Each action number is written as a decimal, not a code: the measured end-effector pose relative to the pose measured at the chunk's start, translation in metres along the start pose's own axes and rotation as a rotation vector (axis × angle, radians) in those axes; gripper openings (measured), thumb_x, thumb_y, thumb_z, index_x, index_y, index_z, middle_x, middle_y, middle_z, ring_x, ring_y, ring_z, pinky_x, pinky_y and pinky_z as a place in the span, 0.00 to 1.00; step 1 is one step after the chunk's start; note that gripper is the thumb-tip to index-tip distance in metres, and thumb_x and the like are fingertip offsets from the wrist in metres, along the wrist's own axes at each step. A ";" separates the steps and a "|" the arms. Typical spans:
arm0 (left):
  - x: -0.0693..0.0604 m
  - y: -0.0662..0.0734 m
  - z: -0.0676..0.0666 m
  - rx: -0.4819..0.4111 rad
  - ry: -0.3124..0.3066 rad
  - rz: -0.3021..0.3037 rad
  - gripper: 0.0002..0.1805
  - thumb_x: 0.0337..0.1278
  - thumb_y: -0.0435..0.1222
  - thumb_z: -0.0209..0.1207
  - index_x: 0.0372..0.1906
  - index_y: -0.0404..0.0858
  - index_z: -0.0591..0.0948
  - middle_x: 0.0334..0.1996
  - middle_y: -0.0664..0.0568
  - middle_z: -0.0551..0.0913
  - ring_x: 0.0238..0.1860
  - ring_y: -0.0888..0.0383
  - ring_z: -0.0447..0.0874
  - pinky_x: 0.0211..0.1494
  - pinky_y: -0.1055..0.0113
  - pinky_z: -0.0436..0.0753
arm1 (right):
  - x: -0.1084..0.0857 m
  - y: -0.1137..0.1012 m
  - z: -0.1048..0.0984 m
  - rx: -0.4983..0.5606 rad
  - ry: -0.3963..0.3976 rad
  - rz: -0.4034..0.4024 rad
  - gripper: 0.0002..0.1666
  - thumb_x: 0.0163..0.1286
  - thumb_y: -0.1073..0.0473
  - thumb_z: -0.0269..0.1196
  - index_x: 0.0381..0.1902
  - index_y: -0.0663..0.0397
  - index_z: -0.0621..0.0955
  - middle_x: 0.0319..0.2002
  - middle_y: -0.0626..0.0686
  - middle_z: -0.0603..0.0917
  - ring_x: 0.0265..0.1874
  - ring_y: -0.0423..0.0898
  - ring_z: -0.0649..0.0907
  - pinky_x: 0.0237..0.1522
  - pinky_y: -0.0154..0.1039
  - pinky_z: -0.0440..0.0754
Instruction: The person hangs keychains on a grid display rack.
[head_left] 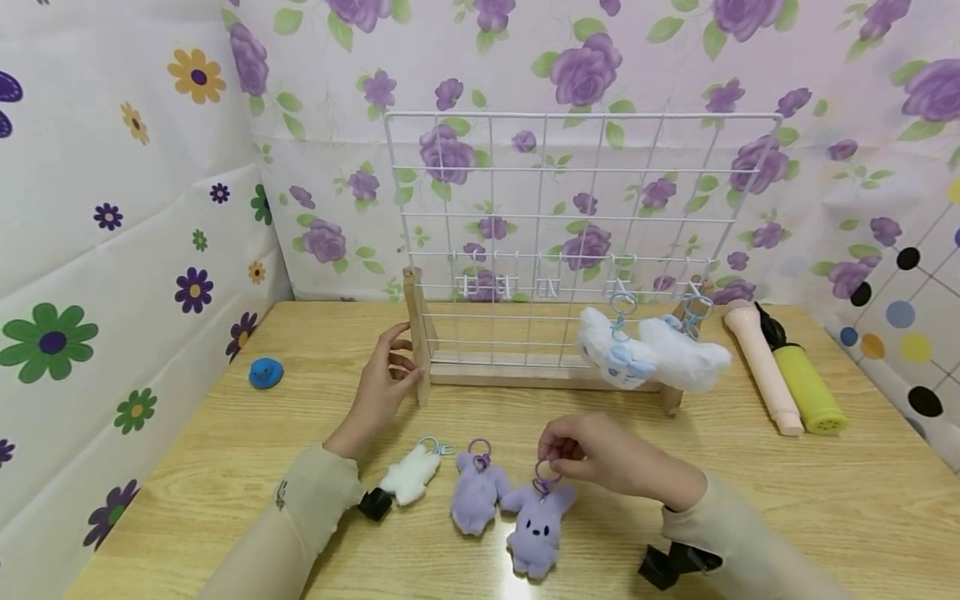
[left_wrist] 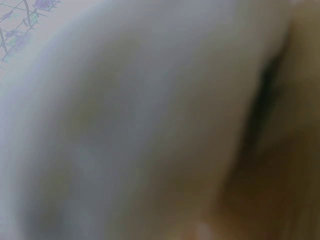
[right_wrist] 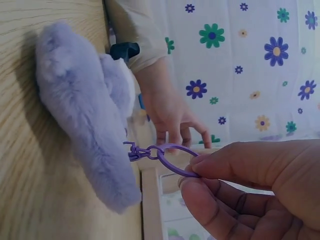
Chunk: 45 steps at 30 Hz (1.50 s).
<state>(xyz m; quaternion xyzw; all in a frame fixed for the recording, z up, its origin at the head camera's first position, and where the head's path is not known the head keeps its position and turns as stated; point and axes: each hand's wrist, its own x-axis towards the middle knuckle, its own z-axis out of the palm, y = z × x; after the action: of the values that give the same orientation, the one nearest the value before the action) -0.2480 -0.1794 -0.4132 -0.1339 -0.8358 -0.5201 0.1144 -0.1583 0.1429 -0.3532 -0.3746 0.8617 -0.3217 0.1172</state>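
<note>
My right hand (head_left: 600, 454) pinches the purple ring (right_wrist: 175, 160) of a plush keychain (head_left: 536, 529) between thumb and index finger. This lilac, long-eared plush lies face up on the table, its ring raised. Beside it lie a second lilac plush keychain (head_left: 476, 496) and a white plush keychain (head_left: 412, 473) with a blue ring. My left hand (head_left: 386, 383) holds the left wooden post (head_left: 417, 337) of a white wire grid rack (head_left: 540, 217). Blurred pale fabric covers most of the left wrist view, so that hand is hidden there.
Two white-and-blue plush keychains (head_left: 618, 354) hang from the grid's right side, and several white hooks (head_left: 483, 287) sit along it. A blue rubber duck (head_left: 266, 372) stands at left. A pink tube (head_left: 765, 367) and a yellow-green cylinder (head_left: 810, 392) lie at right.
</note>
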 end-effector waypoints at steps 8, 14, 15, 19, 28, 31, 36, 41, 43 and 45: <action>0.001 0.000 0.000 -0.010 -0.002 -0.001 0.39 0.59 0.27 0.60 0.72 0.46 0.57 0.55 0.39 0.73 0.43 0.48 0.77 0.45 0.65 0.79 | -0.006 -0.010 -0.016 -0.071 0.039 -0.038 0.04 0.65 0.66 0.62 0.34 0.52 0.81 0.30 0.43 0.82 0.28 0.29 0.77 0.31 0.28 0.79; -0.001 0.001 -0.001 -0.005 0.003 0.022 0.38 0.59 0.27 0.60 0.72 0.46 0.58 0.54 0.39 0.73 0.42 0.49 0.77 0.44 0.66 0.79 | -0.007 -0.015 -0.028 -0.098 0.066 -0.049 0.05 0.65 0.67 0.62 0.35 0.51 0.81 0.30 0.45 0.82 0.28 0.30 0.77 0.31 0.28 0.79; -0.001 0.001 -0.001 -0.004 0.004 0.024 0.38 0.59 0.27 0.60 0.72 0.45 0.58 0.54 0.39 0.73 0.42 0.49 0.77 0.45 0.65 0.79 | -0.007 -0.016 -0.030 -0.101 0.063 -0.042 0.05 0.65 0.67 0.62 0.35 0.51 0.81 0.30 0.45 0.82 0.28 0.30 0.78 0.31 0.28 0.79; -0.002 0.002 0.000 -0.005 0.004 0.028 0.38 0.59 0.27 0.61 0.72 0.44 0.58 0.54 0.39 0.73 0.42 0.49 0.77 0.45 0.63 0.79 | -0.006 -0.019 -0.039 -0.127 0.057 -0.031 0.04 0.66 0.67 0.62 0.35 0.52 0.81 0.31 0.45 0.82 0.29 0.31 0.78 0.31 0.29 0.80; -0.002 0.003 0.000 -0.002 0.001 0.027 0.39 0.59 0.27 0.61 0.72 0.44 0.58 0.54 0.39 0.73 0.42 0.49 0.77 0.44 0.68 0.78 | 0.000 -0.020 -0.061 -0.163 0.124 -0.045 0.06 0.65 0.69 0.62 0.36 0.54 0.81 0.32 0.45 0.84 0.31 0.34 0.82 0.34 0.29 0.81; -0.002 0.003 -0.001 0.003 0.001 0.021 0.39 0.59 0.27 0.61 0.72 0.45 0.57 0.54 0.39 0.73 0.42 0.49 0.77 0.44 0.68 0.78 | 0.002 -0.021 -0.069 -0.164 0.153 -0.049 0.06 0.65 0.69 0.62 0.37 0.54 0.81 0.33 0.46 0.84 0.31 0.35 0.83 0.34 0.30 0.82; -0.001 0.003 -0.001 0.004 0.000 0.012 0.38 0.59 0.27 0.61 0.72 0.45 0.58 0.55 0.39 0.73 0.43 0.49 0.77 0.44 0.69 0.78 | 0.007 -0.025 -0.083 -0.178 0.180 -0.030 0.06 0.66 0.68 0.61 0.38 0.52 0.81 0.33 0.47 0.84 0.30 0.37 0.82 0.33 0.32 0.81; -0.001 0.003 -0.002 -0.002 0.000 0.005 0.38 0.60 0.27 0.60 0.72 0.45 0.58 0.55 0.40 0.73 0.43 0.49 0.77 0.44 0.70 0.77 | 0.016 -0.028 -0.095 -0.212 0.210 0.011 0.06 0.66 0.66 0.62 0.39 0.51 0.82 0.33 0.46 0.84 0.30 0.37 0.81 0.33 0.32 0.80; -0.001 0.003 -0.001 -0.003 -0.001 0.003 0.38 0.60 0.27 0.60 0.72 0.45 0.58 0.54 0.40 0.73 0.42 0.50 0.77 0.43 0.71 0.77 | 0.020 -0.029 -0.100 -0.222 0.218 0.024 0.05 0.67 0.66 0.62 0.39 0.52 0.81 0.34 0.47 0.84 0.31 0.38 0.81 0.34 0.33 0.80; -0.001 0.003 -0.001 0.000 -0.003 0.004 0.38 0.60 0.27 0.60 0.72 0.45 0.58 0.54 0.40 0.73 0.42 0.50 0.77 0.43 0.71 0.77 | 0.023 -0.030 -0.103 -0.223 0.224 0.034 0.05 0.67 0.66 0.62 0.39 0.52 0.81 0.33 0.48 0.84 0.31 0.38 0.81 0.35 0.33 0.80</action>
<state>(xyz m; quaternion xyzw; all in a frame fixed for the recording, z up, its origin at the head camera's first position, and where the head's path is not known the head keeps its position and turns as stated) -0.2463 -0.1792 -0.4107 -0.1364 -0.8357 -0.5195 0.1142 -0.2033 0.1590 -0.2540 -0.3323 0.9060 -0.2616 -0.0168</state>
